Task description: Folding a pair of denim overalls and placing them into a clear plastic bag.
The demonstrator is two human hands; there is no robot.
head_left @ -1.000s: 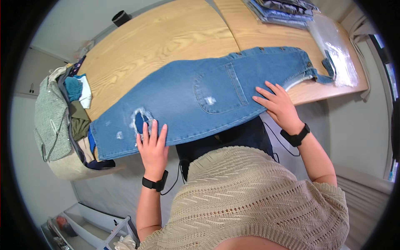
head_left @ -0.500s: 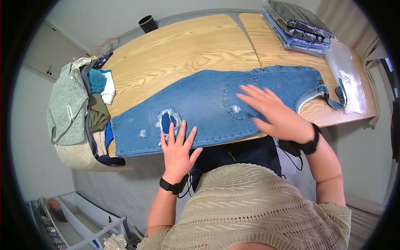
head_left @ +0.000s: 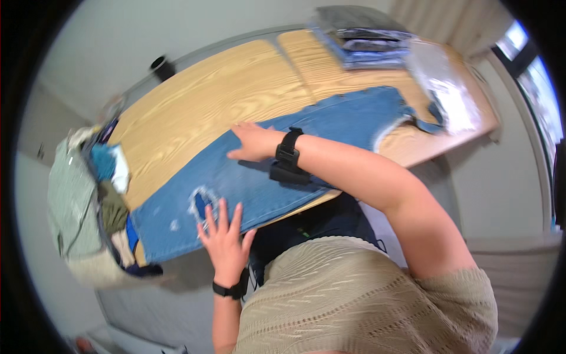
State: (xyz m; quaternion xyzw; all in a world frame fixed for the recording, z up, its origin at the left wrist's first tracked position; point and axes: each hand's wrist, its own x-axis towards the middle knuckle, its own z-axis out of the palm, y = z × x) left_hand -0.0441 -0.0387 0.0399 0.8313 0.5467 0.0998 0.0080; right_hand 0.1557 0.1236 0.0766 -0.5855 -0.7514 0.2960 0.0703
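Note:
A pair of blue denim overalls (head_left: 348, 121) lies folded lengthwise along the front of the table, leg end at the left and strap end at the right. My left hand (head_left: 227, 251) rests at the near edge of the leg, fingers spread, the tips just below a frayed hole (head_left: 203, 203) with darker blue showing through. At the far edge of the denim is my right hand (head_left: 256, 141), its thumb apart and fingers stretched over that edge. It seems to lie on the cloth without gripping it. My right forearm and a black wrist strap hide the middle of the overalls.
A heap of clothes (head_left: 76, 203) bulges at the table's left end. Folded garments in clear bags (head_left: 365, 41) are stacked at the far right, beside a clear plastic bag (head_left: 451, 94). Behind the wooden table (head_left: 206, 94) stands a black bin (head_left: 163, 69).
My right hand has swept left and away from me, from the pocket area to the far edge of the overalls. My left hand stays by the hole. The whole view has turned and shifted.

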